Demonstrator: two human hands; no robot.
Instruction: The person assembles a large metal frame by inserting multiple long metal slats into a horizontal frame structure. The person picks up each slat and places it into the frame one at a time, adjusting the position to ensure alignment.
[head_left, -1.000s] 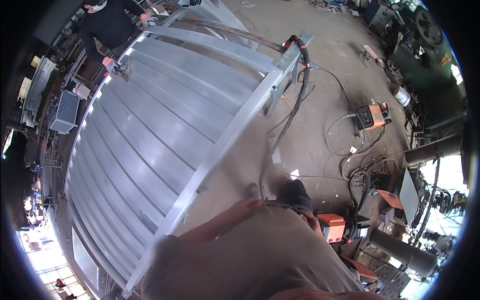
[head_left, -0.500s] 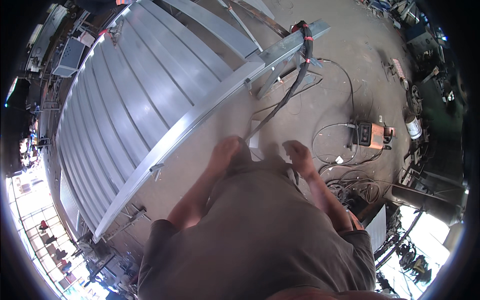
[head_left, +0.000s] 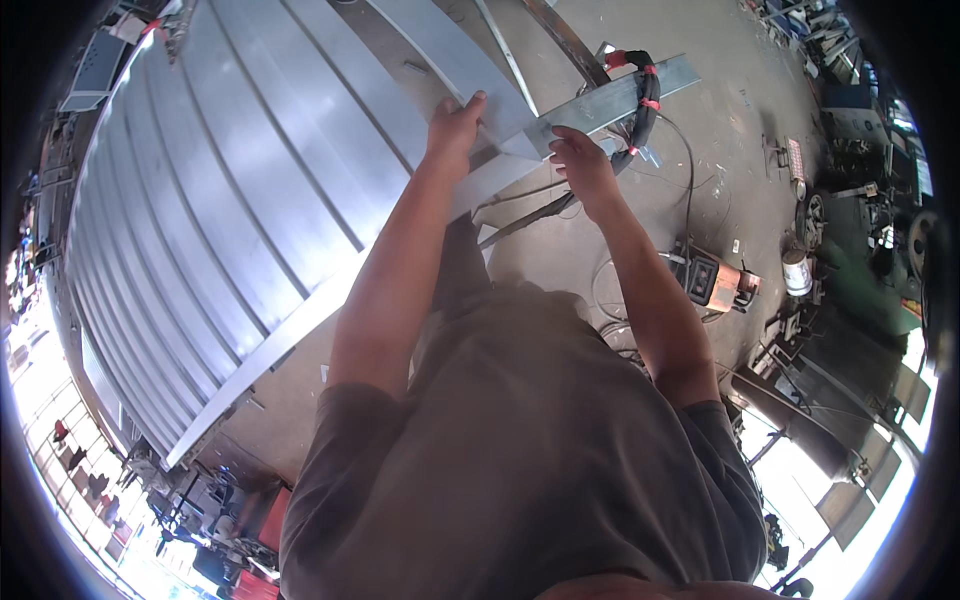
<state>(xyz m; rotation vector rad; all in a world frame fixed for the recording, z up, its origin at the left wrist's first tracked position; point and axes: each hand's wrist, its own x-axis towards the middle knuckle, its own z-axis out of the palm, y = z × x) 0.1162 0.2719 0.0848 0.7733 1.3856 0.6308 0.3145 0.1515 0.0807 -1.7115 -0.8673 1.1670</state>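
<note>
Both arms reach forward over the end of a pale grey metal slat (head_left: 425,40). My left hand (head_left: 455,130) is at the slat's left edge, thumb sticking out apart from the bent fingers; whether they touch the metal is hard to see. My right hand (head_left: 586,172) hangs over the near end of a grey steel beam (head_left: 590,108), its fingers slightly bent and apart, holding nothing. The slat's end meets the beam beside a long pale edge rail (head_left: 300,310). To the left spreads a large ribbed metal panel (head_left: 190,180). A black cable bundle (head_left: 645,100) with red bands loops over the beam.
An orange and black machine (head_left: 722,283) stands on the floor at right, with cables around it. Behind it are a white bucket (head_left: 797,272) and stacked equipment. A rusty bar (head_left: 567,40) runs beyond the beam. Red objects (head_left: 270,517) show at lower left.
Both hands have moved from close to my waist up and forward to the slat and beam. The view has shifted, bringing the panel lower and nearer.
</note>
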